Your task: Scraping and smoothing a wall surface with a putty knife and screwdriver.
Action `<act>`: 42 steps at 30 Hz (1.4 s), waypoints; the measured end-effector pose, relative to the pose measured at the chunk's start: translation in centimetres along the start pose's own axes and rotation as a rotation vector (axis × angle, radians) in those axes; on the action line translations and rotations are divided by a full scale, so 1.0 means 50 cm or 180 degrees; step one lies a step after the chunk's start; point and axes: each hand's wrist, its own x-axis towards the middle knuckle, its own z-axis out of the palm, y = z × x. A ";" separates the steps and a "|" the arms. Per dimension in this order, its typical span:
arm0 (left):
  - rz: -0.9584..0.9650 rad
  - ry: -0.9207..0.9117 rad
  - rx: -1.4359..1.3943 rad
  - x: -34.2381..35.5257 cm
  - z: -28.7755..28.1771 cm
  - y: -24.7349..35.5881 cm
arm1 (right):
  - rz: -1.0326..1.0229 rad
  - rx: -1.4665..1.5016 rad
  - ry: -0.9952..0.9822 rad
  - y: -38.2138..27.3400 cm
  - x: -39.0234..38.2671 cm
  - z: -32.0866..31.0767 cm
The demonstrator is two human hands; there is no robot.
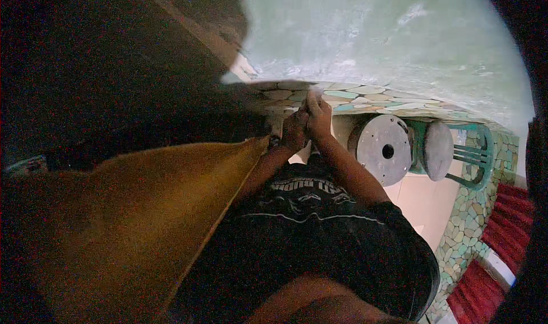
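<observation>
My left hand (294,129) and my right hand (318,114) are pressed together at the centre, fingers closed, just in front of the wall's band of patterned stone cladding (359,95). What they grip is hidden or too small to make out; a pale blurred patch shows at the right fingertips. Above the band is a pale green wall (377,33) with whitish marks. A mustard-coloured cloth (142,210) hangs along my left forearm.
At my right a grey disc with a central hole (371,147) stands beside another grey round slab (438,150) and a green plastic chair (479,155) on the pale floor (419,210). Red curtains (511,221) hang at the far right. The upper left is dark.
</observation>
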 end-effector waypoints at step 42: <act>-0.0352 -0.0339 0.0310 -0.058 -0.037 -0.014 | 0.0719 0.0116 0.0019 0.010 -0.032 0.033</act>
